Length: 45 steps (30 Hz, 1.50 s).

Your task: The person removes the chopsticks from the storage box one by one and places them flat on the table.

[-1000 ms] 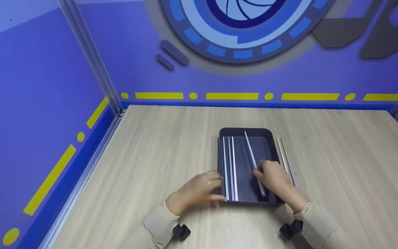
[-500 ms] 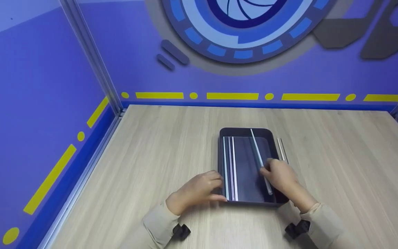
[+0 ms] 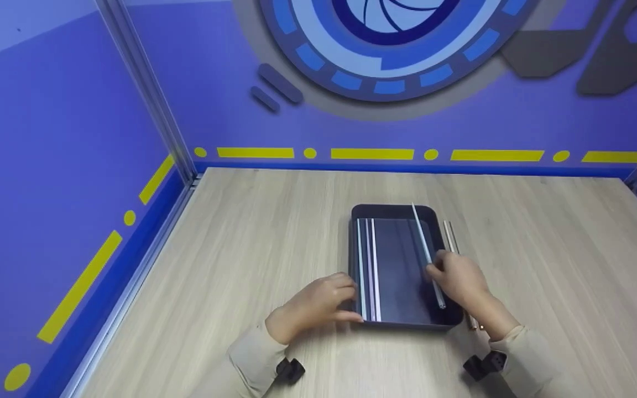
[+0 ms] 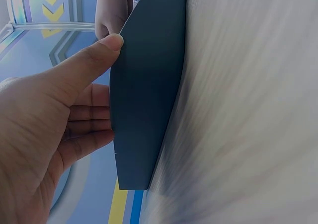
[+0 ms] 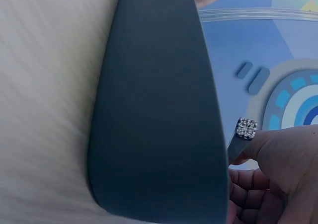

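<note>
A dark rectangular tray [image 3: 401, 319] lies on the table. My left hand [image 3: 316, 301] grips its near left corner, the thumb on the rim in the left wrist view. My right hand [image 3: 462, 279] pinches a slim metal chopstick [image 3: 422, 235], pale teal toward its far end, over the right side of the tray. It tilts, with the far tip overlapping the back rim. In the right wrist view the chopstick's square end [image 5: 246, 128] shows a sparkling pattern. Several teal, purple and silver chopsticks [image 3: 375, 265] lie side by side along the tray's left wall.
Along the tray's outer right side lie more metal chopsticks [image 3: 450, 237], partly hidden by my right hand and wrist. The wooden table [image 3: 263, 232] meets a blue back wall [image 3: 213, 121] and a left wall [image 3: 53, 193], with a metal post [image 3: 147, 88] at their corner.
My right hand has moved to the right with the chopstick, from mid-tray to near the right wall. The left hand, the tray and the chopsticks along its left side have stayed still.
</note>
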Available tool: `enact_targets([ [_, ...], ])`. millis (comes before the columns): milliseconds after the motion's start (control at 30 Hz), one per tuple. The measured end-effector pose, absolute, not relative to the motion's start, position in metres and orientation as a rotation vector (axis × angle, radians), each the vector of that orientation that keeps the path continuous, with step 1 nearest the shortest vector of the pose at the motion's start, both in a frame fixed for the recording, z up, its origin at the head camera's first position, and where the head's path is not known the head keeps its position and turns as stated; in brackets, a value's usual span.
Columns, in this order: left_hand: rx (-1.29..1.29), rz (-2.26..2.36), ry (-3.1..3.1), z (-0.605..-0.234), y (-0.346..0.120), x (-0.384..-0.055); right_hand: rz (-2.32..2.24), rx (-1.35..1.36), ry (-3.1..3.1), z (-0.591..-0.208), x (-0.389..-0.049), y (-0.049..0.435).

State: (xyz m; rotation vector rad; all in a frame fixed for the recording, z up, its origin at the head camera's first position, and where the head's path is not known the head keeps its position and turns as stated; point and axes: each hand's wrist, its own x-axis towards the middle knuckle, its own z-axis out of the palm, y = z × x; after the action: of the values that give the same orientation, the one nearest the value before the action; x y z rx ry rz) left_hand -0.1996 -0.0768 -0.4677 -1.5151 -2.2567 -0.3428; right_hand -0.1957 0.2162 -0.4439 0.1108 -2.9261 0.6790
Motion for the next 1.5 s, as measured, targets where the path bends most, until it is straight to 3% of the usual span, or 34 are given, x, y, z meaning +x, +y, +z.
enact_targets([
  [1500, -1.516, -0.355, -2.245, -0.471, -0.076, -0.2, 0.687, -0.019, -2.964, -0.45, -0.187, 0.264],
])
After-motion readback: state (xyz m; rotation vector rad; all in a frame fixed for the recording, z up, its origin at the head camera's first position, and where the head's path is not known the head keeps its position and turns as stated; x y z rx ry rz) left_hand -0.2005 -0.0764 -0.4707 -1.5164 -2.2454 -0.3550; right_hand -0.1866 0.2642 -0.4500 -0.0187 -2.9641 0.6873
